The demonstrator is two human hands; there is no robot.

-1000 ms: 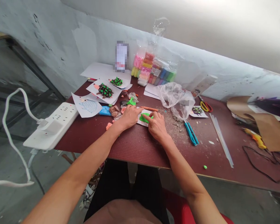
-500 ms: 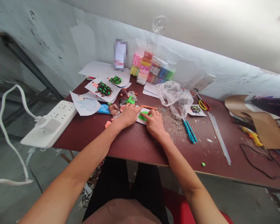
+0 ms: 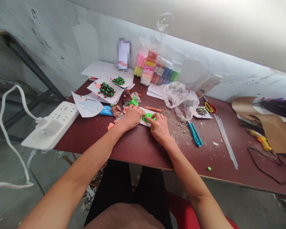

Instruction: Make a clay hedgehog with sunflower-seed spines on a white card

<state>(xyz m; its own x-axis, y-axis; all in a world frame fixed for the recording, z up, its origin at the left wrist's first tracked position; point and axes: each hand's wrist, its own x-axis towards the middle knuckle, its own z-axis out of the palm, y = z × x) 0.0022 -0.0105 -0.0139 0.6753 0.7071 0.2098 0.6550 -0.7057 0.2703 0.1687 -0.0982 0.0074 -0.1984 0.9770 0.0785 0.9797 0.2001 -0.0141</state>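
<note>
A flattened patch of bright green clay lies on a small white paper card in front of me. The index finger of my right hand presses onto the clay, its other fingers bent loosely beside the card with nothing in them. My left hand rests over the card's left edge, fingers stretched out and pointing at the clay. An orange pencil-like stick lies just behind the card. Beyond my left hand sit a green clay lump and a brown clay packet.
Hedgehog pictures with dark spines and green dots lie back left, near a hedgehog drawing and power strip. Clay packs and a plastic bag stand behind. Rightward are a blue cutter, scissors and glue gun.
The view has shifted slightly. My right fingertip still presses the green clay, at a slightly different spot; my left hand stays by the card.
</note>
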